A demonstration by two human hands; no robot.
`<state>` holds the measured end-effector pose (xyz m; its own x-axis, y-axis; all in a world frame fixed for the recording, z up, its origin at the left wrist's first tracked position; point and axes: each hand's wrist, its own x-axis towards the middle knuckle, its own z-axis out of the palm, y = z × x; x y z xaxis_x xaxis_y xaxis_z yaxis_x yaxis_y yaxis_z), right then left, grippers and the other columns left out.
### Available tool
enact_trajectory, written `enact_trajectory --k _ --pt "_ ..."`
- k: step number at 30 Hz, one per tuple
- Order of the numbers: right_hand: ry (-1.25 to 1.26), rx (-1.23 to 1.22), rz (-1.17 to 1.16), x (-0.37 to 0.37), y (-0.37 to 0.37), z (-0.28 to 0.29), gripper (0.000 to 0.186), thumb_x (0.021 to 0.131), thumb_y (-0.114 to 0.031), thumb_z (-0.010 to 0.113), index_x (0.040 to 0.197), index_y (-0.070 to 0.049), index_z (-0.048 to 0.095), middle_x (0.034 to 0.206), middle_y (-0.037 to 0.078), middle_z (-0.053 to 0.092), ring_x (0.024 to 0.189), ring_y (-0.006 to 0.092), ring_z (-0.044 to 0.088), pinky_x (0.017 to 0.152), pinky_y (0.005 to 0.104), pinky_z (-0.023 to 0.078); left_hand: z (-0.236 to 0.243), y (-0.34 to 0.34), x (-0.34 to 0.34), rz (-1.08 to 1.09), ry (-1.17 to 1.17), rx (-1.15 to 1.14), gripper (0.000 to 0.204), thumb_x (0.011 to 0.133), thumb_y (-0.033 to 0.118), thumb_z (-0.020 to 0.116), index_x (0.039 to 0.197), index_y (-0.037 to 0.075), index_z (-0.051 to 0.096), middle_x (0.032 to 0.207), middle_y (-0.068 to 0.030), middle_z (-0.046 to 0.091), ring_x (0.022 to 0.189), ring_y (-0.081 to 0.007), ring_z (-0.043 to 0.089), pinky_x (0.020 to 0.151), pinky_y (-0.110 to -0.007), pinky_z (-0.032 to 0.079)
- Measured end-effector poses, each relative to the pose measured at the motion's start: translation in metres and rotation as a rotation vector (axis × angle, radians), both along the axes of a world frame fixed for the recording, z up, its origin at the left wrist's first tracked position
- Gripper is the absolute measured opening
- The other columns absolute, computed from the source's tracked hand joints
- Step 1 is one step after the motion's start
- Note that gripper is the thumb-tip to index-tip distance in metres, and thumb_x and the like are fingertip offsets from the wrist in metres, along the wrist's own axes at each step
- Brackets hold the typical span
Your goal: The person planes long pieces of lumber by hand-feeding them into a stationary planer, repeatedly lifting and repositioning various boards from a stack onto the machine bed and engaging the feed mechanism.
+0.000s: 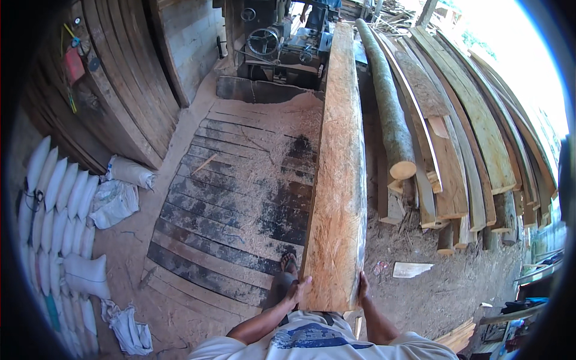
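A long, thick, rough-sawn wooden beam (335, 180) runs away from my body toward a dark machine with handwheels (276, 45) at the back. My left hand (297, 290) grips the left edge of the beam's near end, and my right hand (365, 287) grips its right edge. The near end is at my waist. A sandalled foot (288, 262) shows just left of the beam, over sawdust-covered slats.
A slatted floor (210, 216) lies left of the beam. White sacks (66, 204) and upright boards (108, 72) line the left wall. A pale log (390, 102) and stacked planks (480, 120) fill the right. Part of another person (305, 11) shows behind the machine.
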<state>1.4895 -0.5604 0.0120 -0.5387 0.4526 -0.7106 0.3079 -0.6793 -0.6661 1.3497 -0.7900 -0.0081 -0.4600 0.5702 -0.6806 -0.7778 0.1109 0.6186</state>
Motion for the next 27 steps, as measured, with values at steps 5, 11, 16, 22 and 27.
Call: enact_trajectory --k 5,11,16,22,27 --pt "0.011 -0.039 0.016 0.107 -0.096 0.024 0.074 0.089 -0.063 0.044 0.140 -0.009 0.045 0.134 0.010 0.055 0.118 0.0258 0.054 0.103 0.0377 0.040 0.021 -0.092 0.115 0.054 0.064 -0.089 0.070 0.081 0.056 0.066 0.122 -0.001 0.057 0.113 -0.0082 0.062 0.107 -0.0191 0.055 0.095 -0.032 0.041" --pt "0.046 -0.110 0.014 0.211 -0.192 0.027 0.073 0.091 -0.062 0.042 0.141 -0.009 0.044 0.132 0.011 0.056 0.115 0.0248 0.056 0.100 0.0368 0.043 0.055 -0.192 0.206 0.057 -0.125 -0.044 0.063 0.084 0.053 0.065 0.119 0.001 0.060 0.114 -0.0073 0.060 0.109 -0.0175 0.053 0.095 -0.033 0.041" --pt "0.075 -0.064 0.000 0.265 -0.278 0.034 0.065 0.096 -0.056 0.041 0.136 -0.006 0.047 0.129 0.010 0.057 0.119 0.0207 0.052 0.104 0.0347 0.038 0.064 -0.272 0.261 0.091 0.082 -0.088 0.063 0.085 0.053 0.063 0.120 0.001 0.058 0.113 -0.0071 0.060 0.107 -0.0178 0.054 0.094 -0.034 0.042" --pt "0.124 -0.128 0.076 0.350 -0.370 0.018 0.060 0.099 -0.049 0.038 0.138 -0.003 0.045 0.131 0.010 0.053 0.122 0.0210 0.047 0.106 0.0339 0.032 0.050 -0.386 0.342 0.057 -0.013 -0.117 0.070 0.085 0.055 0.063 0.125 -0.002 0.055 0.117 -0.0093 0.059 0.109 -0.0188 0.053 0.095 -0.034 0.042" --pt "0.268 0.193 0.187 0.381 -0.404 0.033 0.052 0.100 -0.040 0.040 0.134 0.000 0.045 0.126 0.012 0.055 0.119 0.0203 0.048 0.105 0.0339 0.032 0.036 -0.444 0.425 0.121 0.005 -0.122 0.074 0.086 0.056 0.061 0.127 -0.004 0.052 0.123 -0.0127 0.057 0.113 -0.0217 0.053 0.098 -0.034 0.041"
